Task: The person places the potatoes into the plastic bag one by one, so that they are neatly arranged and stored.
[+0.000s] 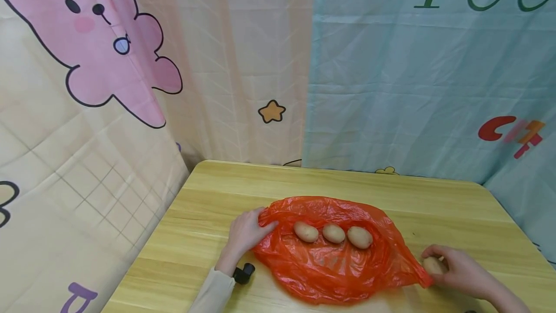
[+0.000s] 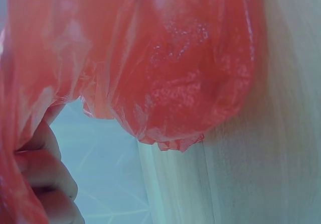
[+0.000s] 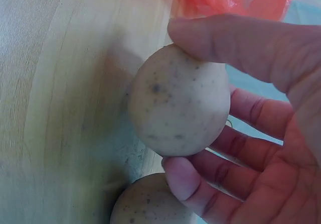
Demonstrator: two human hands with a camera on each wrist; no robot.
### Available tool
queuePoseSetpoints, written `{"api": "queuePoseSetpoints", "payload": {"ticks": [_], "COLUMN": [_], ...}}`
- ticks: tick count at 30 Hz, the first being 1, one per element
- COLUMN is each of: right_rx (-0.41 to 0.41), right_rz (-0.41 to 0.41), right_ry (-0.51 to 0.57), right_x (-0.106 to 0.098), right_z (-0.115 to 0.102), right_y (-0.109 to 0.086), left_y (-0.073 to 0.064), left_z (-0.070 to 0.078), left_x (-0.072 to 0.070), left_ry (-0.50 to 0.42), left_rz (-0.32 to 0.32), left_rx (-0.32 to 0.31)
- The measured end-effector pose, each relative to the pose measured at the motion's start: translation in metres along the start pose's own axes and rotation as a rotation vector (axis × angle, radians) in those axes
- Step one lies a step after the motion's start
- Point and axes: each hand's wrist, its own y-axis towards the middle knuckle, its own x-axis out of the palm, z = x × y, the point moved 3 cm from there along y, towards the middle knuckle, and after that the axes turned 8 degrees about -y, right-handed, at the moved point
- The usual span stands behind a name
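Note:
A thin red plastic bag (image 1: 321,269) lies spread on the table. Three potatoes (image 1: 333,233) sit in a row within its folds, in the head view. My left hand (image 1: 246,232) grips the bag's left edge, and in the left wrist view its curled fingers (image 2: 47,171) show beside the red film. Off the bag's right corner, my right hand (image 1: 462,272) holds another potato (image 3: 180,103), a pale speckled one, between thumb and fingers. Just below it in the right wrist view is a second speckled potato (image 3: 150,204), partly cut off by the frame.
The wooden table (image 1: 226,182) ends at a patterned cloth (image 1: 243,62) hanging behind it and along the left. A small black object (image 1: 244,273) is by my left wrist.

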Motion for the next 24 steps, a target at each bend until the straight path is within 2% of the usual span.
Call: {"api": "queuePoseSetpoints", "payload": {"ticks": [8,16,24], "right_rx": [-0.008,0.084,0.117], "right_rz": [0.067,0.065,0.153], "right_ry": [-0.031,-0.033,-0.018], "right_x": [-0.0015,-0.0054,-0.0080], "right_z": [0.0008,-0.0020,-0.0051], "right_y": [-0.0017,-0.0018,-0.0024], "left_y": [-0.0004,-0.0005,-0.0005], "left_z": [-0.0004,0.0007,0.0003], "left_x": [-0.0005,-0.0014,-0.0004], "left_ry": [-0.003,0.009,-0.004], "left_rz": [-0.002,0.007,0.003], "left_rx": [-0.006,0.001,0.008]}}
